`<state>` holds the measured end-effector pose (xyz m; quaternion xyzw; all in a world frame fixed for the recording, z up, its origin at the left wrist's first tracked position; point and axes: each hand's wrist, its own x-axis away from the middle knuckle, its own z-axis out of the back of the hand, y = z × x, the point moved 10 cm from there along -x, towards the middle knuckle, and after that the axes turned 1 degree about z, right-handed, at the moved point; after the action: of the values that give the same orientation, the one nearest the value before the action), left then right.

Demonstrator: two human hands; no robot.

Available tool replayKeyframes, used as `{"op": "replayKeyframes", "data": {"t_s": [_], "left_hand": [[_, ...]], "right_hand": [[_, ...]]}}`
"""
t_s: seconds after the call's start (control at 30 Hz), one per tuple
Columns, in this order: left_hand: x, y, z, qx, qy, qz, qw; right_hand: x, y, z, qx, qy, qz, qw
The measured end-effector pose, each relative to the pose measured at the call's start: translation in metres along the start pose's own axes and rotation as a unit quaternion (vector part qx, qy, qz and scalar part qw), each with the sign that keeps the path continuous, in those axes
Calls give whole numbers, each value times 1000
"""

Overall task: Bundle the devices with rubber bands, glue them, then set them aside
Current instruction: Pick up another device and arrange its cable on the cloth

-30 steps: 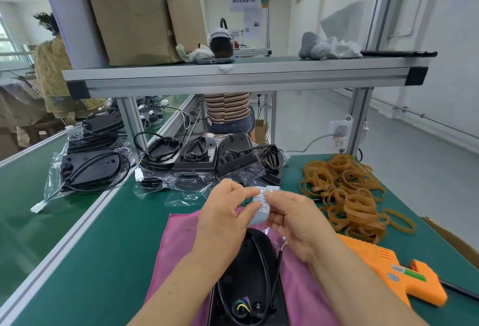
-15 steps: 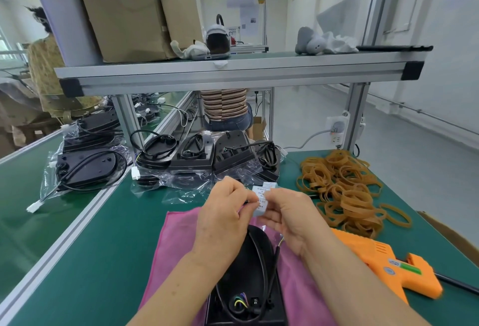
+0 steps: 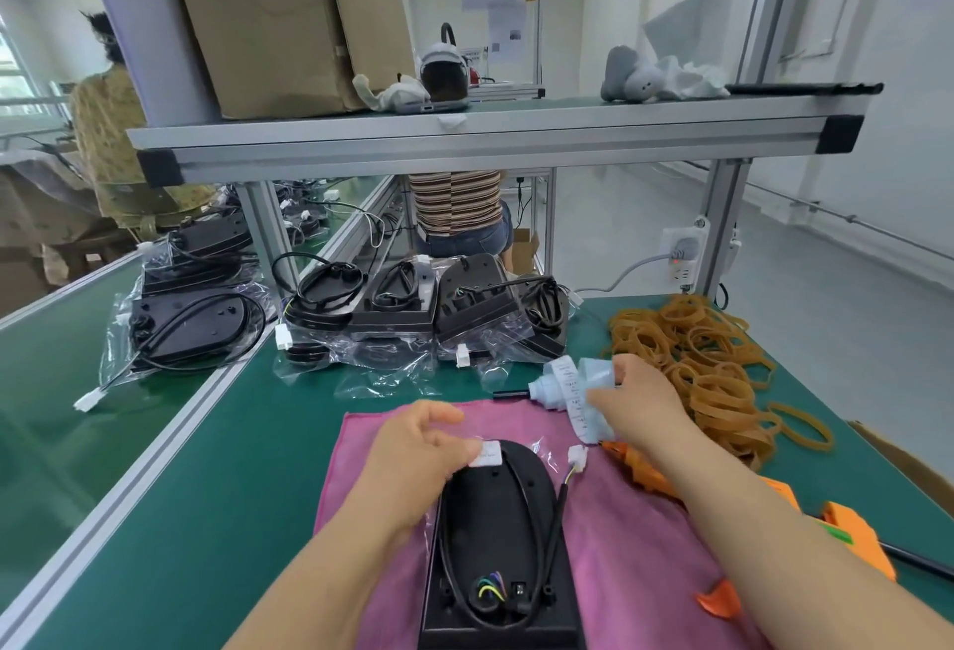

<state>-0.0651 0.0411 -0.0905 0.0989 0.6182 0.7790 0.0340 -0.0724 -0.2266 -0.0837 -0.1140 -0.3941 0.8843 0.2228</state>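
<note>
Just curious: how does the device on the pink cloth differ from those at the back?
The front device lies flat on the cloth; the back devices are heaped, one tilted. The left hand holds a label on the front device; none touches the back devices. All are black, with cables.

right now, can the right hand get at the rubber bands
Probably yes: the rubber bands lie just beside the right hand with nothing between them, though it holds the label roll, so it would likely have to set that down first.
</note>
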Motion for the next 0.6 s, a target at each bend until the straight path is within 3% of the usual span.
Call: {"op": "replayKeyframes", "data": {"t_s": [0.1,0.27,0.6], "left_hand": [[-1,-12,-3,-62,-16,21,998],[-4,-11,-12,-145,-38,6,989],[-2,-8,-17,-247,-4,-9,969]], "right_hand": [[8,-10,-1,75,28,64,995],[25,-33,-18,101,14,144,984],[42,-48,-31,107,-68,172,977]]}}
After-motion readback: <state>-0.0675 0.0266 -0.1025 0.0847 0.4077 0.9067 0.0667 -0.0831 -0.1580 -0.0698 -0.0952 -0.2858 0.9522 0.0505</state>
